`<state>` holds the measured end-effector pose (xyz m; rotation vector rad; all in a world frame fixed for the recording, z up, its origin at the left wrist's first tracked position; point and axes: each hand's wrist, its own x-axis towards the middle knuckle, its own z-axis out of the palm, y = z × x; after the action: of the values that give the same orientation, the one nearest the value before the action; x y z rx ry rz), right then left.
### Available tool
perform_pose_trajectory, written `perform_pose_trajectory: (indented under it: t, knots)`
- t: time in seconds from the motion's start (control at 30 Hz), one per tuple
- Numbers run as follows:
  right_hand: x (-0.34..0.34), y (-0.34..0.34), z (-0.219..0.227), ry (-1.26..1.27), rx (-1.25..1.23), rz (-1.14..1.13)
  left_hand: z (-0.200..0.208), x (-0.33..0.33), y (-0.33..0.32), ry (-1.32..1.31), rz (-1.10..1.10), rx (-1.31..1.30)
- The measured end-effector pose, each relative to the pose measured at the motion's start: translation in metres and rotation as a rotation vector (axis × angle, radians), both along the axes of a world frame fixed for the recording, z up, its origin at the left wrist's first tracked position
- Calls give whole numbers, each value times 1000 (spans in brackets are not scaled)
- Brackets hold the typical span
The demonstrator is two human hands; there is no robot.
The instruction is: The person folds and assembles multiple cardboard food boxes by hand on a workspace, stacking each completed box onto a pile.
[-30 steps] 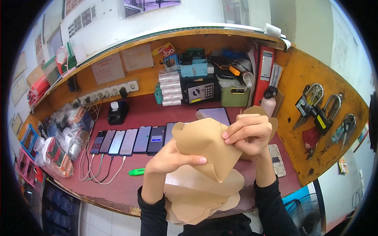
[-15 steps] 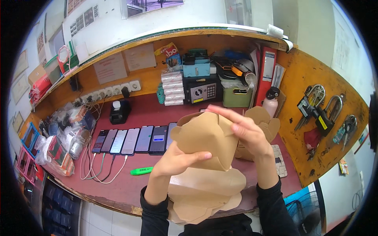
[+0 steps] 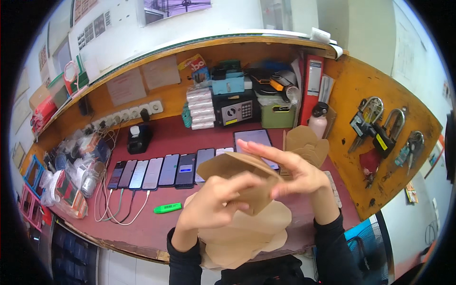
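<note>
1. While both hands work above the near edge of the dark red counter (image 3: 156,228), they hold a brown paperboard box (image 3: 240,178), matte and stiff, with creased panels and a rounded top flap.
2. Below it, at the near edge, lies a stack of flat box blanks (image 3: 247,237) of the same brown board, with scalloped outlines; a few more blanks (image 3: 306,145) stand near the right end of the counter.
3. The left hand (image 3: 213,206) is closed on the box from below and in front: its fingers curl over the lower front panel, and the thumb lies out of sight.
4. The right hand (image 3: 294,173) touches the box's right side; its fingers (image 3: 259,147) are stretched out flat along the top flap, pressing rather than clasping.
5. So the box sits between the two hands, raised clear of the stack.
6. Behind it, a row of smartphones (image 3: 161,171), glossy and dark, lies flat mid-counter with white cables running toward the near edge; a green marker (image 3: 167,207) lies just left of the left hand.
7. Against half a second ago, the box sits lower and flatter, its top flap is folded down, and the right hand has moved from over the box to its right side.
</note>
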<state>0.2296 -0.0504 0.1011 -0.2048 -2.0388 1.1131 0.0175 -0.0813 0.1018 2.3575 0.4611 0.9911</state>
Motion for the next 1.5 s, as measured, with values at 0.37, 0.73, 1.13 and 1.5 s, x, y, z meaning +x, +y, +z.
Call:
perform_pose_trajectory:
  t: [0.37,0.73,1.13,1.5]
  knots:
    - [88,-20,40,280,42,-756,24,60,32,-516,309,643]
    - [129,65,-55,141,67,-857,-89,113,78,38,395,308]
    - [137,50,-71,-127,317,-922,-100,106,83,92,406,260]
    - [146,39,-77,-175,356,-916,-94,114,78,176,402,228]
